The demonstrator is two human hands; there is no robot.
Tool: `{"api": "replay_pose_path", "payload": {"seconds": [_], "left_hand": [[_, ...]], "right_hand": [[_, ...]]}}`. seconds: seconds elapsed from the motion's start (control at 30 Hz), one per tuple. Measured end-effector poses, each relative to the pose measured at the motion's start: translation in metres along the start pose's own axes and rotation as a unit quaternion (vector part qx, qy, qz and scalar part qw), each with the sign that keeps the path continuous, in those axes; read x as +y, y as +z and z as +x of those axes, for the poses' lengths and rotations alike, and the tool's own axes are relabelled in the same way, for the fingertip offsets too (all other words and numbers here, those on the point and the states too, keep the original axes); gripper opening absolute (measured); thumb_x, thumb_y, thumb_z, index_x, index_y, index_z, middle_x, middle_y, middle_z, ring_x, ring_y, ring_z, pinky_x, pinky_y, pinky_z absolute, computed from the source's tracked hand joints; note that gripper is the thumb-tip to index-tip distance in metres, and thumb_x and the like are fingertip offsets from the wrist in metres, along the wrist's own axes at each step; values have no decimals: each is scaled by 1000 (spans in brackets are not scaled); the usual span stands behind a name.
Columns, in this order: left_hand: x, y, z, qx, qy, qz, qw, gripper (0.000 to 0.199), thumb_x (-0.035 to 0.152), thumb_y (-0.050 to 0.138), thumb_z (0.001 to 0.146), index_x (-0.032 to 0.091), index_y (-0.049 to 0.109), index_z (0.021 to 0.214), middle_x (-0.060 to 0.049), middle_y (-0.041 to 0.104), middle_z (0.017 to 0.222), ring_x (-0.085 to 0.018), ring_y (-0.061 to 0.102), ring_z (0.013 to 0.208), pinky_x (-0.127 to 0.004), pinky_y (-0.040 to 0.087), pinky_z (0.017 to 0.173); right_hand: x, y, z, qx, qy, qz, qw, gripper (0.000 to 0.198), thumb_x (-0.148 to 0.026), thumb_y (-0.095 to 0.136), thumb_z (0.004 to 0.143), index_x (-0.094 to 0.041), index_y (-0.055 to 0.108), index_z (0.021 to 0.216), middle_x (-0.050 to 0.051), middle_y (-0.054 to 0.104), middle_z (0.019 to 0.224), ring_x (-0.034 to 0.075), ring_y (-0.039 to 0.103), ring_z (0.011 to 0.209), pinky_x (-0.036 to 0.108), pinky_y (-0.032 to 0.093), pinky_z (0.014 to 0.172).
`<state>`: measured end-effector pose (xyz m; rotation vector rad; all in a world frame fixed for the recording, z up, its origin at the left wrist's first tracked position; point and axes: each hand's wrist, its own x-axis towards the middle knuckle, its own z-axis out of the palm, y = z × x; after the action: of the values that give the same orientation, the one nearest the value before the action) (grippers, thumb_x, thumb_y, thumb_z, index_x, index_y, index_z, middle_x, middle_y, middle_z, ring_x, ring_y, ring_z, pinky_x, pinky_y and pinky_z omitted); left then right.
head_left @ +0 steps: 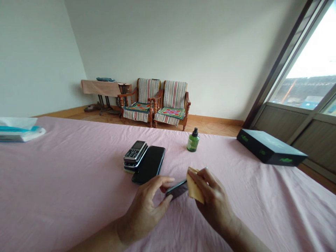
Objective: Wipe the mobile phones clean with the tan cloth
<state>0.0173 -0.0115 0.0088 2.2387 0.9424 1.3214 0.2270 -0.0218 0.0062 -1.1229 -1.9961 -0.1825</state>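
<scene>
Low in the middle of the view, my left hand (149, 203) grips one end of a dark smartphone (178, 190), thumb on the near edge and fingers at the far side. The phone is tilted above the pink cloth. A yellow cleaning cloth (194, 187) is pinched in my right hand (214, 196) and covers the phone's right end. Left of the hands, a black smartphone (151, 164) leans against a small stack of phones, topped by a silver keypad phone (135, 151). Beyond my right hand stands a green spray bottle (193, 140) with a black top.
A pink cloth (78, 175) covers the broad surface. At the right lies a black box (270, 147) with green print; a tissue pack (21, 131) sits at the far left. Two wooden chairs (172, 99) and a cloth-covered table (102, 88) stand by the wall.
</scene>
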Motion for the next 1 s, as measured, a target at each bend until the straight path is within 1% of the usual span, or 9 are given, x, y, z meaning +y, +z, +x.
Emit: {"api": "replay_pose_path", "payload": {"seconds": [0.13,0.27,0.57,0.63,0.73,0.8,0.83,0.9,1.0], "left_hand": [[2,-3,3,-13,28,18,999,31,5,56,80,22,59,106,-1,65,87,-14,64,78,-25,51,74],[2,-4,5,-13,36,27,999,29,6,55,81,21,60,105,-1,64,85,-14,63,77,-25,51,73],[-1,-7,7,-17,27,37,999,25,8,54,84,22,59,104,-1,64,88,-15,63,81,-24,50,77],[-2,-8,7,-14,30,39,999,25,7,54,84,22,60,103,-1,64,88,-14,62,80,-24,49,76],[-3,-8,8,-10,30,41,999,25,8,55,84,22,60,103,0,64,85,-14,62,78,-24,50,74],[-3,-8,8,-9,25,41,999,25,8,55,83,22,61,104,0,64,85,-15,63,78,-24,50,74],[-3,-8,8,-8,24,40,999,26,8,55,83,22,61,103,0,65,86,-15,63,79,-24,50,74],[-4,-7,8,-7,23,38,999,26,8,55,82,22,61,103,-1,65,86,-15,63,79,-25,50,75],[-4,-7,9,-4,15,37,999,25,9,56,82,21,62,102,-1,66,85,-15,63,78,-25,50,74]], "right_hand": [[18,-3,1,6,32,-8,999,50,-2,47,75,-15,55,123,11,56,95,24,59,84,38,53,71],[30,-4,1,20,67,-22,997,42,-8,50,78,-16,60,118,9,57,90,22,60,80,34,52,68],[35,-5,3,51,148,20,987,40,-12,51,75,-16,66,113,6,60,85,18,60,72,27,48,62],[37,-2,3,47,207,35,977,32,-15,50,77,-16,70,102,4,60,78,16,59,67,26,47,59],[42,3,2,42,302,32,952,19,-19,51,77,-15,69,71,0,54,59,14,53,50,24,40,46],[46,4,2,45,322,27,945,20,-21,52,77,-16,66,64,-1,53,55,13,52,48,23,39,44],[46,3,2,53,317,29,947,21,-21,52,79,-16,68,67,0,54,58,14,54,50,23,40,46],[45,0,3,87,292,33,952,22,-23,51,82,-17,72,82,1,59,69,14,57,57,23,43,51],[37,-6,4,129,219,23,967,29,-22,51,84,-18,70,105,3,60,80,15,60,64,25,47,56]]}}
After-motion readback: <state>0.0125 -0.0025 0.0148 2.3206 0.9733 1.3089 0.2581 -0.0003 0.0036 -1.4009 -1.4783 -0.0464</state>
